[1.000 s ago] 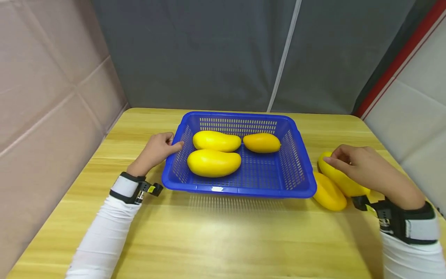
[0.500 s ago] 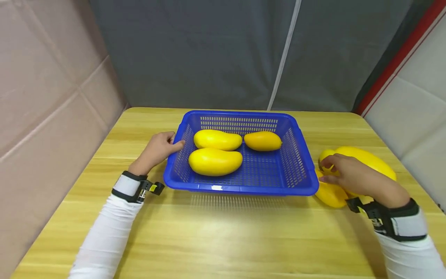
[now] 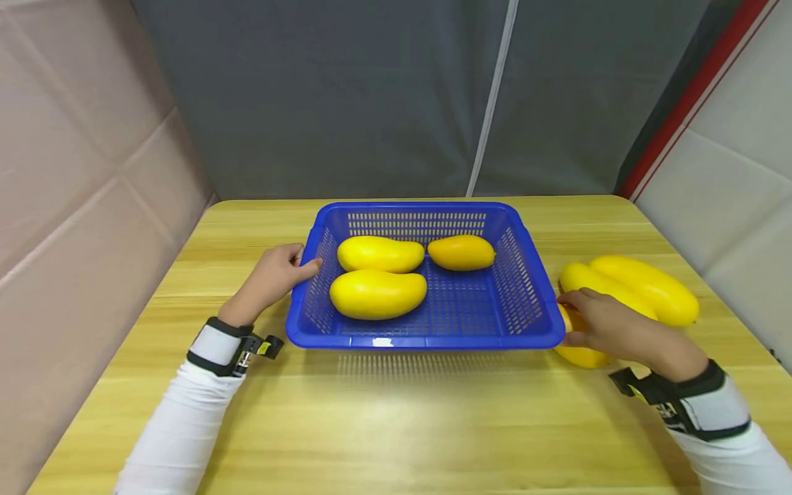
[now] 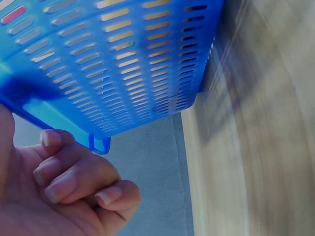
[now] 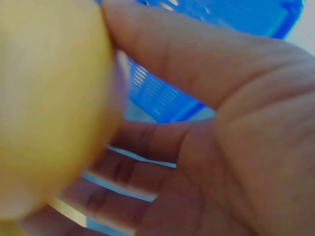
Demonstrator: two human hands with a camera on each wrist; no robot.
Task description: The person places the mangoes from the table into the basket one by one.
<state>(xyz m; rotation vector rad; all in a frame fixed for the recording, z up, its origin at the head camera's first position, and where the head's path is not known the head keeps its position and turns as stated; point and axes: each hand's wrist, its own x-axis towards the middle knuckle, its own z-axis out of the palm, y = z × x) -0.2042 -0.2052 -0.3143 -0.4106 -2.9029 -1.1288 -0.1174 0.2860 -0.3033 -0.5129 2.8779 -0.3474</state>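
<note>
One basket [image 3: 421,342], three yellow fruits [image 3: 379,295] inside, at least three outside.

Blue rectangular plastic basket [image 3: 427,341], slotted walls | upright, open top up; left-side rim gripped by left hand [image 3: 271,280] | smooth yellow rounded mango [image 5: 51,98] | partly covered, gripped by right hand [image 3: 615,330] just beside basket's near right corner

We see a wooden table [image 3: 396,426]; on it sits a blue basket [image 3: 427,342], with yellow mangoes [image 3: 656,289] lying to the basket's right.
</note>
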